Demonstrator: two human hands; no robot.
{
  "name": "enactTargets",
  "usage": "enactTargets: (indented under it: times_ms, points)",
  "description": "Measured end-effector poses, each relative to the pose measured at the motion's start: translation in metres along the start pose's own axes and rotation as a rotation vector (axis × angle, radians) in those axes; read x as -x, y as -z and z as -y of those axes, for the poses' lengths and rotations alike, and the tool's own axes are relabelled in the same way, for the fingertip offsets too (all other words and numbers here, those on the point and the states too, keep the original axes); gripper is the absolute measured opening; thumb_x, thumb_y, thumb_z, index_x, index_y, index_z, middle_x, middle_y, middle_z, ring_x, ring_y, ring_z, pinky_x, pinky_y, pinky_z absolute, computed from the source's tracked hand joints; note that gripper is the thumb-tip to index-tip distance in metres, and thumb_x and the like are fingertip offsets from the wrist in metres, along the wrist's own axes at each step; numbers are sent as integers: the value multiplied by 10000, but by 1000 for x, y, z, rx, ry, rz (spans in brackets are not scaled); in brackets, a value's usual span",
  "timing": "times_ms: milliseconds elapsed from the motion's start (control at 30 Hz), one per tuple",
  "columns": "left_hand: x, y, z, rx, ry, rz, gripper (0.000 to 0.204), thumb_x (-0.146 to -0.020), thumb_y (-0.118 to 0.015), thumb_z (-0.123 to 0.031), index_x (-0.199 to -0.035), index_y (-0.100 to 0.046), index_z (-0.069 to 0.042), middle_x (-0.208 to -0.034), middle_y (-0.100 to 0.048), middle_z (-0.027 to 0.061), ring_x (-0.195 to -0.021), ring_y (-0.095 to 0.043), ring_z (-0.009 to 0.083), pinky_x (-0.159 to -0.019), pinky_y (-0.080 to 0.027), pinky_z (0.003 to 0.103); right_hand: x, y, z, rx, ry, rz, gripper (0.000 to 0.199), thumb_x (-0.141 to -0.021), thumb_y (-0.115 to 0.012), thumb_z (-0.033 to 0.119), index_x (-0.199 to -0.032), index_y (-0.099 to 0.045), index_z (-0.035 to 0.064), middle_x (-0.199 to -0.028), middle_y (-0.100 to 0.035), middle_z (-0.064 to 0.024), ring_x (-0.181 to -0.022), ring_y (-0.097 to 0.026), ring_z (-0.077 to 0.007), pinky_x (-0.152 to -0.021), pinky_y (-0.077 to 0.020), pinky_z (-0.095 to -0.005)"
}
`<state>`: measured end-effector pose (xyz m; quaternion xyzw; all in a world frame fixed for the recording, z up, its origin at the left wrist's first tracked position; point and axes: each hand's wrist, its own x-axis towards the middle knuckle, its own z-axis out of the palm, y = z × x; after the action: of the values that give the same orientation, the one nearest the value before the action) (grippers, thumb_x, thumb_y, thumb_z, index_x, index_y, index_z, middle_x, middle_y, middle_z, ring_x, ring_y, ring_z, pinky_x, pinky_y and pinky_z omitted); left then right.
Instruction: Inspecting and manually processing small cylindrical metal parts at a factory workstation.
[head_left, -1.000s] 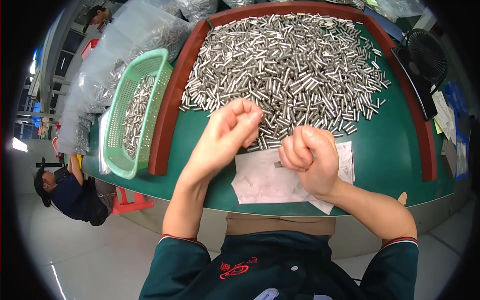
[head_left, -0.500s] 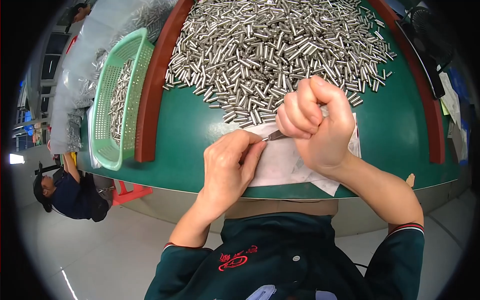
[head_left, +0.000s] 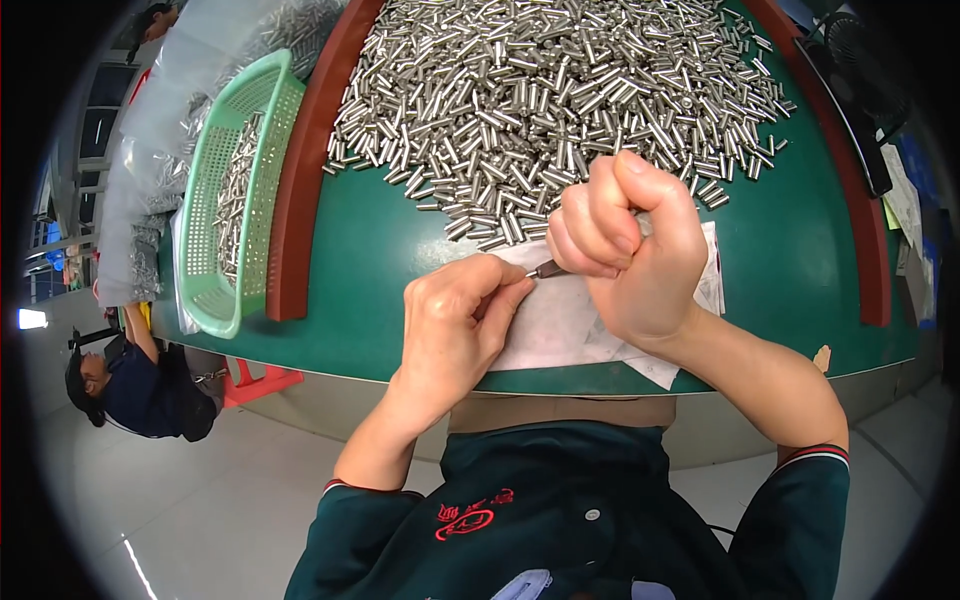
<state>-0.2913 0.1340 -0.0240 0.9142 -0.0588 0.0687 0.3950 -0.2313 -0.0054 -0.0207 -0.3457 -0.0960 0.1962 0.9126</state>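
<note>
My right hand (head_left: 640, 250) is closed in a fist around a slim dark-handled tool (head_left: 549, 269), most of which the fingers hide. The tool's thin tip points left and meets the pinched fingertips of my left hand (head_left: 460, 325). Something small and metallic shows between that thumb and forefinger, too covered to name. Below both hands lies a white cloth or paper sheet (head_left: 560, 325) with grey smudges. Just beyond the hands spreads a large heap of short shiny metal pins (head_left: 540, 110) on the green tabletop (head_left: 380, 260).
Red-brown rails (head_left: 300, 220) border the work area left and right. Outside the left one stands a green plastic basket (head_left: 205, 290) of metal pins, beside clear bags of more parts. A dark fan (head_left: 862, 65) is at far right. Another person (head_left: 140, 385) sits at left.
My left hand has shifted very slightly to the left, and the tool's tip sits at its fingertips as before. The heap and my right hand look almost the same.
</note>
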Motion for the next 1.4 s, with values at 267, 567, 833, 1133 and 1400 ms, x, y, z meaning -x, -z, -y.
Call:
enactTargets:
  times_ms: [267, 567, 833, 1133, 1400]
  points:
    - [-1, 2, -1, 25, 16, 38, 76, -671, -631, 4, -658, -557, 8, -528, -504, 108, -419, -480, 211, -413, -378, 297, 6, -13, -3, 92, 37, -13, 377, -848, -329, 217, -492, -262, 114, -428, -230, 30, -406, -181, -80, -411, -188, -237]
    - [-5, 4, -9, -62, -19, 75, 65, -672, -620, -2, -658, -556, 4, -519, -493, 122, -425, -471, 243, -423, -369, 318, 8, -16, -10, 338, 126, 42, 303, -801, -389, 131, -530, -295, 32, -499, -306, 18, -486, -262, -55, -413, -229, -239]
    - [1, 10, -13, -47, 36, 5, 76, -704, -619, -37, -689, -558, 7, -533, -498, 78, -458, -461, 158, -449, -366, 280, 13, -10, -9, 149, 162, 92, 343, -849, -353, 142, -523, -295, 53, -481, -303, 12, -442, -267, -61, -410, -221, -221]
    - [-40, 34, 7, 1315, 468, 326, 178, -850, -506, -122, -967, -528, 10, -748, -522, 37, -511, -334, 27, -451, -273, 155, 22, -5, -7, 176, 149, 169, 358, -880, -368, 178, -550, -305, 52, -508, -289, 23, -463, -242, -60, -427, -216, -226]
    - [-85, 31, 4, 1306, 512, 401, 157, -859, -463, -83, -960, -516, 26, -741, -527, 50, -520, -358, 26, -450, -300, 146, 19, -6, -1, 203, 70, 107, 351, -844, -345, 147, -505, -289, 74, -451, -268, 1, -430, -230, -101, -442, -221, -246]
